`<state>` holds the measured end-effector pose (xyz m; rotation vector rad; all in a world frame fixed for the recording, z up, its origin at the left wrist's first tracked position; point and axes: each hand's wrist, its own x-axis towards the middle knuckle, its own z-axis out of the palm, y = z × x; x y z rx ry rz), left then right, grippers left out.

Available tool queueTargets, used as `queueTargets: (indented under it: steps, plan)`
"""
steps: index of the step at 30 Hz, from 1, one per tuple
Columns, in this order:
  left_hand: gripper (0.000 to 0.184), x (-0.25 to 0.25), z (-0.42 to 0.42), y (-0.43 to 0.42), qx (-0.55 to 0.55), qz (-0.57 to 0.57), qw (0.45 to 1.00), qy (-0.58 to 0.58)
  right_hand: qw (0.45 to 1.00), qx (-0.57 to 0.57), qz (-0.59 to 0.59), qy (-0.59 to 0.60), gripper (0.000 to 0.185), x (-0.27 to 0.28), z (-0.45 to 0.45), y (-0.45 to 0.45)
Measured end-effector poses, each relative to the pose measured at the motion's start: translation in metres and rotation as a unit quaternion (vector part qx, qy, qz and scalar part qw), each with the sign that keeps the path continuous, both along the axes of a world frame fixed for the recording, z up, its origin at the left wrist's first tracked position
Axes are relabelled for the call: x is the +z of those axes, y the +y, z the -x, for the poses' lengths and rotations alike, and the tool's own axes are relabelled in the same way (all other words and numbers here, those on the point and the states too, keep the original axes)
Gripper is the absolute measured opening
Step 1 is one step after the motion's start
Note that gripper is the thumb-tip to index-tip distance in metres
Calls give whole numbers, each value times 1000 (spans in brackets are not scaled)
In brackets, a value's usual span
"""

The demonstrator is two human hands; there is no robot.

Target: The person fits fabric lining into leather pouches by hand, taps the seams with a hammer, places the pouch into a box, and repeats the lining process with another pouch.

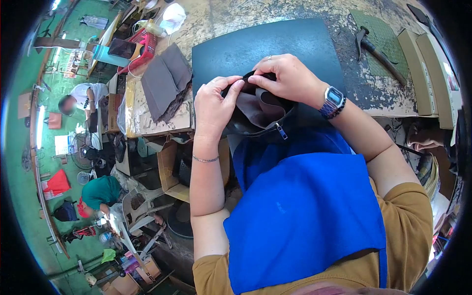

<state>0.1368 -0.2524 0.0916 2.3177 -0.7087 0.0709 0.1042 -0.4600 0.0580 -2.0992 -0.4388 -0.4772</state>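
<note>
Black zippered bag (259,111), mouth open
Left hand (216,101) and right hand (284,76) pinch its rim (249,74); grip underside and bag base hidden from view

Matt lining (253,109), metal zipper pull (281,131)

Table (236,11): scuffed and patchy, I see.
Near edge, middle: broad dark sheet (255,48).
Near left corner: brown panels (164,81), overlapping.
Left edge: a red basket (149,46).
Toward the right: green mat (383,30), hammer (379,54) across it.
Right edge: long boxes (414,66), side by side.
</note>
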Motion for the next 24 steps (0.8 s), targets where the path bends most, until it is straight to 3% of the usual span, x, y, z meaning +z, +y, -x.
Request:
queueTargets:
  steps: [4, 9, 18, 24]
  plan:
    - [17, -4, 1, 0, 18, 37, 999, 23, 998, -24, -16, -47, 22, 2, 9, -3]
    - [18, -9, 0, -5, 29, 84, 993, 83, 999, -42, 5, 25, 21, 5, 7, -7]
    - [18, -12, -1, -6, 25, 80, 993, 88, 997, -55, -1, 45, 23, 0, -3, -6]
    - [16, -1, -1, -5, -3, 13, 999, 52, 995, -4, -59, 79, 21, 10, -3, -9]
